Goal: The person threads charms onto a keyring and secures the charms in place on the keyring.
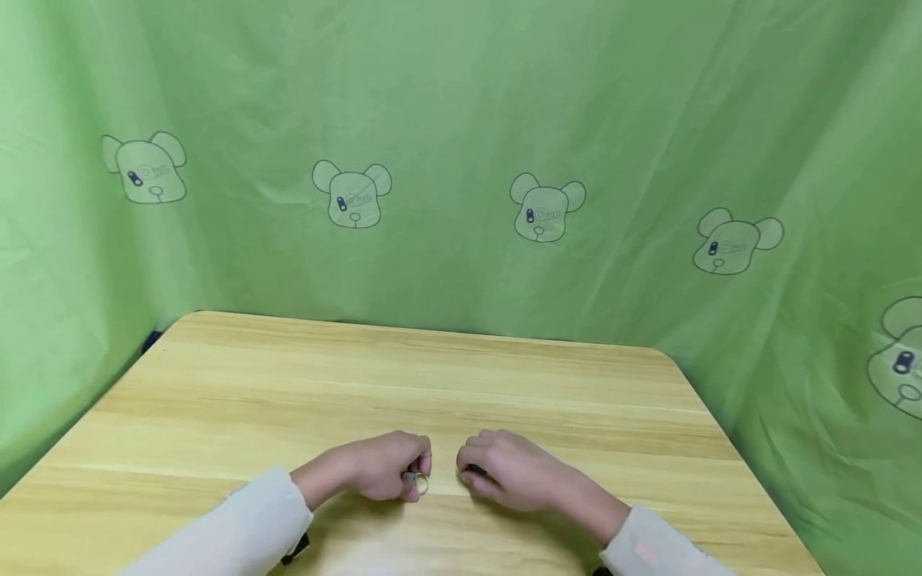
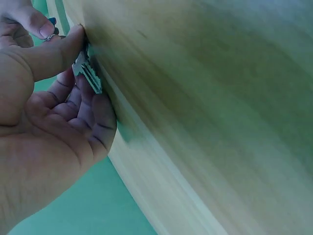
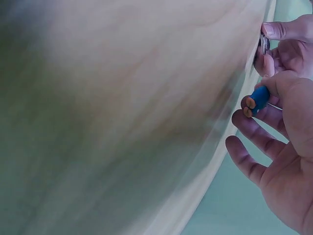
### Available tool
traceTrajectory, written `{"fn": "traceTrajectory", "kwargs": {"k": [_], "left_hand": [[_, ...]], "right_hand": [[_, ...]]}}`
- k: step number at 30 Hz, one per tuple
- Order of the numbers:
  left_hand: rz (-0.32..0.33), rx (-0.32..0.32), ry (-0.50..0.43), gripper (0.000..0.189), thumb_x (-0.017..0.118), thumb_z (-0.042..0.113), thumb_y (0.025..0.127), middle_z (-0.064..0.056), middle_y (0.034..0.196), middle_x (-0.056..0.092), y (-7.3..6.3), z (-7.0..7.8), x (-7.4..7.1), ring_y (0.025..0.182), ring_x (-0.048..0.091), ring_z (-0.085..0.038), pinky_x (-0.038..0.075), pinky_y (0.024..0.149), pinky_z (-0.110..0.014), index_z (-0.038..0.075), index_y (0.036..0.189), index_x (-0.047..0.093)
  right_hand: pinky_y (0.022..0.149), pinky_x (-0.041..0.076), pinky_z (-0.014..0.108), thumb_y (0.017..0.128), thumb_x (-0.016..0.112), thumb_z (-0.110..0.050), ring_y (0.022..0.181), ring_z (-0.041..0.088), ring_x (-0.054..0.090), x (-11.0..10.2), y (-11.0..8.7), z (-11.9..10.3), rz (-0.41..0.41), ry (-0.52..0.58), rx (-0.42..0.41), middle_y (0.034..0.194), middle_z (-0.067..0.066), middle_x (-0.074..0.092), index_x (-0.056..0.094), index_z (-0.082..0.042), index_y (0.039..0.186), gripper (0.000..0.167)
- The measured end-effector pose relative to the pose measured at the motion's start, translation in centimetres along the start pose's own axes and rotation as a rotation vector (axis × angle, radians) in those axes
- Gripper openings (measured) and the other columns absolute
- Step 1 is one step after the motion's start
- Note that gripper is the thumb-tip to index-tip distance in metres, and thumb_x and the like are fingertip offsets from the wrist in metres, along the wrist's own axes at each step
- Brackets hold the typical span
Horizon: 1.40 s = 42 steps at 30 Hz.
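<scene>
My left hand [image 1: 389,466] pinches a key [image 2: 90,74] between thumb and fingers, low over the table. The key's silver toothed blade points out below the thumb, and a metal ring [image 1: 422,483] shows at the fingertips in the head view. A short gap to the right, my right hand [image 1: 515,472] pinches a small blue figure with orange feet [image 3: 260,96], likely a keychain charm. Its other fingers are loosely bent. A bit of small chain [image 2: 50,37] shows by the right thumb in the left wrist view. Fingers hide most of the blue figure in the head view.
Both hands are over a light wooden table [image 1: 403,376] with rounded far corners. A green curtain [image 1: 446,96] printed with bear heads hangs behind it and along both sides.
</scene>
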<state>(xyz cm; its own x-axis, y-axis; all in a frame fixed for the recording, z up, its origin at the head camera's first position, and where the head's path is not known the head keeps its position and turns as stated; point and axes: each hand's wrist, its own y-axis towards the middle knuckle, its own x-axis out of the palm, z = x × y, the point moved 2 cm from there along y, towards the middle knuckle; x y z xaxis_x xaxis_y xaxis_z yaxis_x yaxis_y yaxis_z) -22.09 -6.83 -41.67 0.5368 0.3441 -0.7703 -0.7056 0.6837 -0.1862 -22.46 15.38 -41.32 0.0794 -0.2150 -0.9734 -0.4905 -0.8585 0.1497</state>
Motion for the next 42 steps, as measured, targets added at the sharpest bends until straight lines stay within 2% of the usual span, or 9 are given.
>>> {"fn": "traceTrajectory", "kwargs": {"k": [5, 13, 19, 23, 32, 37, 42], "left_hand": [[0.025, 0.022, -0.06, 0.017, 0.077, 0.009, 0.091, 0.008, 0.083, 0.06, 0.0, -0.5, -0.2, 0.075, 0.055, -0.004, 0.05, 0.071, -0.021, 0.014, 0.096, 0.061], [0.073, 0.071, -0.124, 0.01, 0.068, 0.0, 0.095, 0.005, 0.081, 0.064, -0.1, -0.9, -0.8, 0.074, 0.058, -0.005, 0.052, 0.071, -0.021, 0.008, 0.09, 0.066], [0.101, 0.068, -0.165, 0.011, 0.066, -0.002, 0.095, 0.003, 0.08, 0.065, -0.1, -1.0, -0.9, 0.072, 0.059, -0.006, 0.053, 0.069, -0.022, 0.008, 0.09, 0.068], [0.133, 0.06, -0.192, 0.01, 0.065, -0.001, 0.096, 0.003, 0.081, 0.065, 0.1, -0.9, -1.2, 0.073, 0.06, -0.007, 0.053, 0.07, -0.022, 0.007, 0.092, 0.068], [0.275, 0.042, -0.302, 0.006, 0.064, 0.002, 0.097, 0.001, 0.085, 0.067, 0.4, -0.6, -2.7, 0.079, 0.062, -0.013, 0.055, 0.072, -0.026, 0.002, 0.1, 0.07], [0.38, 0.027, -0.353, 0.007, 0.065, 0.001, 0.097, -0.002, 0.085, 0.067, 0.3, -0.6, -3.5, 0.078, 0.062, -0.014, 0.055, 0.071, -0.026, -0.001, 0.101, 0.07], [0.45, -0.001, -0.413, 0.011, 0.066, 0.003, 0.097, -0.004, 0.086, 0.068, 0.3, -0.4, -3.9, 0.078, 0.064, -0.017, 0.057, 0.069, -0.028, -0.003, 0.104, 0.07]], "right_hand": [[0.079, 0.052, 0.024, 0.1, 0.065, -0.016, 0.083, 0.0, 0.055, 0.0, 0.2, 0.2, -0.001, 0.006, 0.011, 0.09, -0.015, 0.062, 0.068, -0.019, 0.096, 0.006], [0.079, 0.054, 0.025, 0.1, 0.064, -0.015, 0.083, 0.001, 0.057, -0.1, 0.3, 0.6, 0.021, 0.019, 0.01, 0.09, -0.013, 0.063, 0.069, -0.018, 0.098, 0.006], [0.077, 0.054, 0.022, 0.099, 0.064, -0.012, 0.082, 0.0, 0.058, -0.6, 0.7, 0.6, 0.076, 0.051, 0.001, 0.089, -0.012, 0.064, 0.069, -0.015, 0.098, 0.007], [0.077, 0.054, 0.021, 0.101, 0.063, -0.012, 0.082, 0.0, 0.058, -1.1, 1.0, 0.5, 0.102, 0.089, 0.026, 0.091, -0.012, 0.064, 0.07, -0.014, 0.099, 0.008], [0.078, 0.058, 0.031, 0.102, 0.061, -0.012, 0.084, 0.003, 0.06, -2.2, 2.1, 0.5, 0.195, 0.223, 0.068, 0.094, -0.005, 0.07, 0.072, -0.011, 0.104, 0.011], [0.082, 0.058, 0.029, 0.103, 0.06, -0.013, 0.091, 0.005, 0.065, -2.6, 2.4, 0.5, 0.249, 0.287, 0.076, 0.099, 0.001, 0.074, 0.072, -0.009, 0.107, 0.013], [0.084, 0.058, 0.029, 0.102, 0.062, -0.011, 0.094, 0.008, 0.067, -2.7, 2.8, 0.4, 0.34, 0.319, 0.059, 0.1, 0.003, 0.074, 0.072, -0.01, 0.105, 0.01]]}}
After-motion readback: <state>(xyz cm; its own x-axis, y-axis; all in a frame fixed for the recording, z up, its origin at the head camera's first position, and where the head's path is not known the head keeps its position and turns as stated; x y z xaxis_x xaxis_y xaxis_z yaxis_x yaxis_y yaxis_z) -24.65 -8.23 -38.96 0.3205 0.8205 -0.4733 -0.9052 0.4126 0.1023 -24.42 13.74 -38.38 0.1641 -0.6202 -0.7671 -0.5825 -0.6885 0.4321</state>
